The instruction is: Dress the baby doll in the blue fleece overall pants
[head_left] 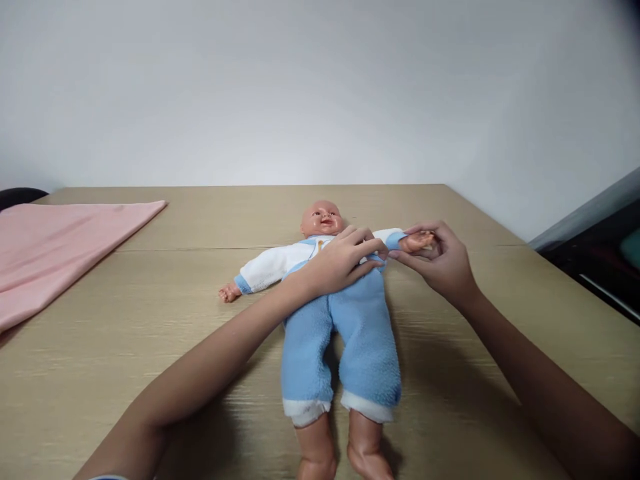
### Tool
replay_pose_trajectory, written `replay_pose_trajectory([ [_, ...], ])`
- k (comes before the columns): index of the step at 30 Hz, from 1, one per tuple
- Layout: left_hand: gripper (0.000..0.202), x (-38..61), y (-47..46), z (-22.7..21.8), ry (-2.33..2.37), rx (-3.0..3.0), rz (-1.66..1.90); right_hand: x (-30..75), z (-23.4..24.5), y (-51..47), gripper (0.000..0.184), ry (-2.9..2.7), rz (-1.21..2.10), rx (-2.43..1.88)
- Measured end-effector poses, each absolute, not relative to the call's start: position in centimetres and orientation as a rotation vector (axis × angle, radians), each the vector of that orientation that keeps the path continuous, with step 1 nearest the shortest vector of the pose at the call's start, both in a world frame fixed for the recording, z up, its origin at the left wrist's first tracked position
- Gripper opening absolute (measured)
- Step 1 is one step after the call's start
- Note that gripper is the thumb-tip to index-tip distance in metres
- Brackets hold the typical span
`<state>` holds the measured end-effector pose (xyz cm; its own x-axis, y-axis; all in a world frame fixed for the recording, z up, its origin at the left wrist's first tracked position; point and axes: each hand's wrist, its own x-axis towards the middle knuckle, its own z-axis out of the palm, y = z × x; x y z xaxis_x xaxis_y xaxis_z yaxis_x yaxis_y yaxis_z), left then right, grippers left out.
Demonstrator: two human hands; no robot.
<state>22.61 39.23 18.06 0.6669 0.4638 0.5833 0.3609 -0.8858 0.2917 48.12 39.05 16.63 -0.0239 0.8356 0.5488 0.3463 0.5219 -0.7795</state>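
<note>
A bald baby doll (322, 219) lies on its back on the table, feet toward me, in a blue and white fleece outfit (363, 333). Across its chest rests my left hand (347, 260), fingers bent and closed on the outfit near the armpit; exactly what they pinch is partly hidden. My right hand (445, 260) is closed around the doll's outstretched arm at the right, thumb and fingers at the blue sleeve cuff (396, 240) and around the small plastic hand (419, 241). The doll's other arm (265, 268) lies spread to the left, untouched.
A pink cloth (65, 247) lies over the left side of the wooden table (150, 373). Behind the table stands a pale wall (300, 93). A dark object (595, 247) is beyond the right edge, and a black curved shape (23, 196) shows at far left.
</note>
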Motion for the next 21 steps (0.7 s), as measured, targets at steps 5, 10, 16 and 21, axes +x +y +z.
replay_pose_trajectory([
  [5,0.025,22.3,38.8,18.1,0.618,2.715,1.162,45.4,16.5,38.2,0.04,-1.818,0.535,-1.043],
  [10,0.016,22.5,38.6,18.4,0.641,2.443,1.223,45.2,16.5,36.6,0.031,-1.957,0.669,-0.986],
  [16,0.015,23.0,39.0,18.3,0.618,2.146,1.256,45.4,16.1,35.1,0.03,-1.941,0.785,-0.931],
  [21,0.021,23.0,39.0,18.1,0.761,2.302,1.23,43.8,15.2,34.1,0.038,-1.524,0.972,-1.012],
])
